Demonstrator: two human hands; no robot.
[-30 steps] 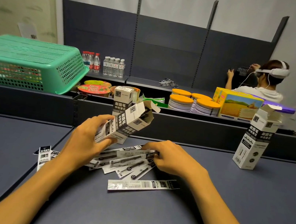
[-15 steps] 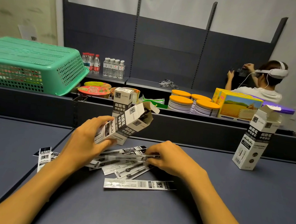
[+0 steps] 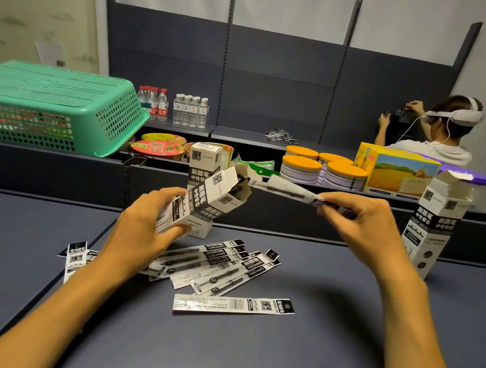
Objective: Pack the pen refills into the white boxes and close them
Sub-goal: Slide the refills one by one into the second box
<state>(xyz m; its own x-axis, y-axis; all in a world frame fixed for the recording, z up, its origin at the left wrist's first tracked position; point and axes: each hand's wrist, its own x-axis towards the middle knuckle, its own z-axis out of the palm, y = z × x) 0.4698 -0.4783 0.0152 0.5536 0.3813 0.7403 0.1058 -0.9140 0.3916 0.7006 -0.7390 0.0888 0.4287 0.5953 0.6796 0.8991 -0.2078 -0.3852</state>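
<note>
The dark blue bench [image 3: 322, 337] fills the lower half of the frame, with a dark shelf unit [image 3: 283, 73] rising behind it. At the upper left a green perforated basket [image 3: 51, 105] lies upside down on the ledge.

The left hand [image 3: 146, 229], left of centre, has its fingers and thumb curled round the lower end of a white box [image 3: 204, 200], which is lifted off the bench and tilted so that its open mouth points up and to the right, flaps spread. Its side carries a black band with white Chinese characters reading 刷题笔 and 中性替芯. The right hand [image 3: 365, 221], right of centre, pinches a packaged pen refill [image 3: 291, 189] between thumb and curled fingers; the packet lies nearly level in the air, its left tip at the mouth of the held box, blurred.

A second white box [image 3: 206, 159] stands upright and closed just behind the held one, showing "NO.10801" near its top and the same characters below. A third box [image 3: 434, 225] stands at the right edge of the bench, its top flaps open, with the same black band and characters.

Loose pen refills [image 3: 223, 266] in clear and black-and-white sleeves lie fanned on the bench below the hands, partly under the left wrist; their print is too small to read. One packet [image 3: 233, 305] lies apart, just below the fan, with a barcode on it. A few more packets [image 3: 76, 256] lie left of the left forearm.
</note>
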